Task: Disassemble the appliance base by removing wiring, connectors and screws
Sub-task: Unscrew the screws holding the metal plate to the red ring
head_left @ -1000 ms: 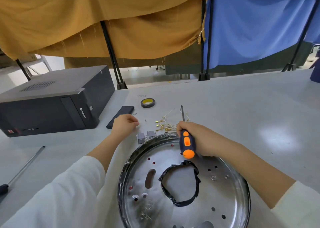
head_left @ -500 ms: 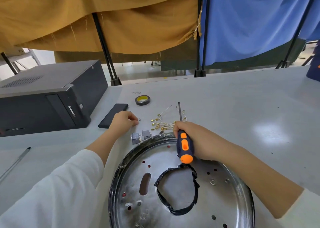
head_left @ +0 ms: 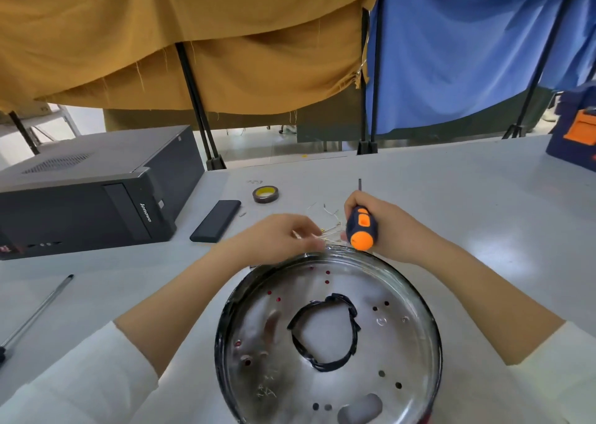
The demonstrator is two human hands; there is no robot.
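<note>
Polished metal appliance base (head_left: 403, 298), lying on grey table (head_left: 451, 198); loose wires (head_left: 329, 230) pinched by left hand (head_left: 283, 238) at far rim. Screwdriver (head_left: 361, 227) gripped in right hand (head_left: 387, 230). Wires best drawn clear gently, tip kept away.

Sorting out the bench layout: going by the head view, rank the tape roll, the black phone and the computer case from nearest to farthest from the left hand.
From the left hand:
1. Tape roll, just beyond it on the table, and black phone, to its left: too close to call.
2. Computer case, farthest, at the table's left side.
</note>
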